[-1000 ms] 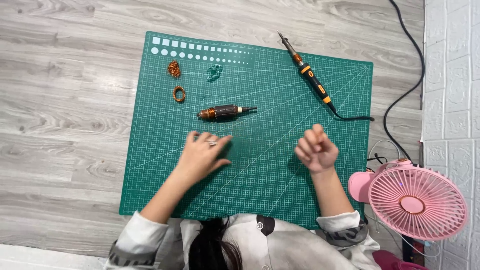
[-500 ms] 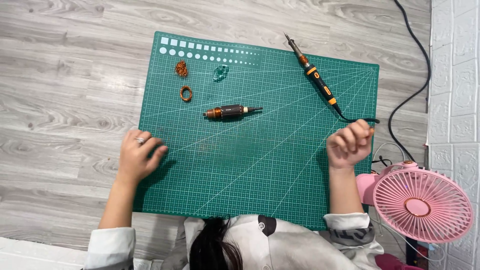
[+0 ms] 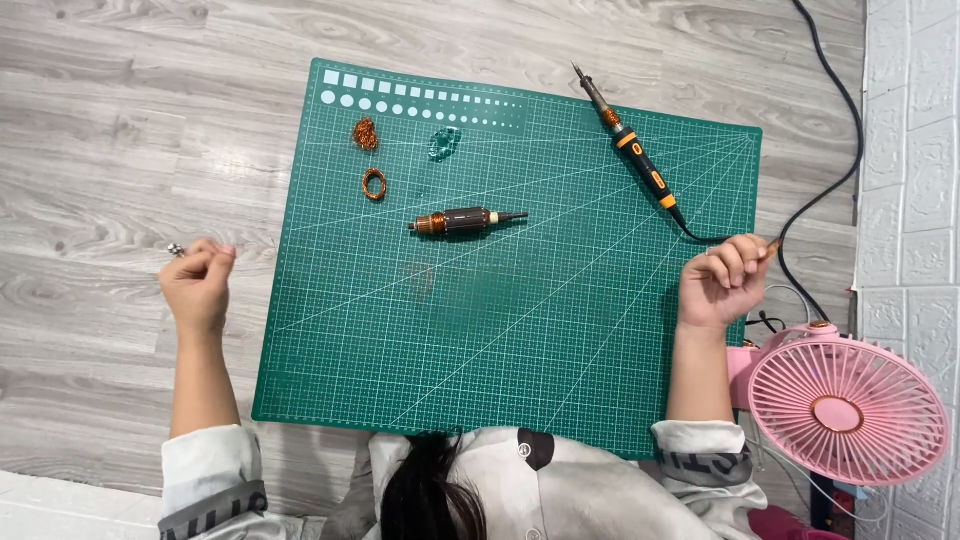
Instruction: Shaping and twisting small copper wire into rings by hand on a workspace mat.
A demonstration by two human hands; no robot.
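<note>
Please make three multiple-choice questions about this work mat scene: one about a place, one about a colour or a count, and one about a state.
1. Where does the soldering iron lie?
A. On the upper right of the green cutting mat
B. On the wooden floor left of the mat
C. On top of the fan

2. What colour is the small fan?
A. Blue
B. Pink
C. White

3. How is the left hand?
A. Flat on the mat
B. Holding the motor rotor
C. Closed in a loose fist, off the mat's left edge

Answers:
1. A, the iron lies slantwise on the mat's upper right part.
2. B, its grille and body are pink.
3. C, the fingers are curled over the wooden floor, and the rotor lies alone mid-mat.
</note>
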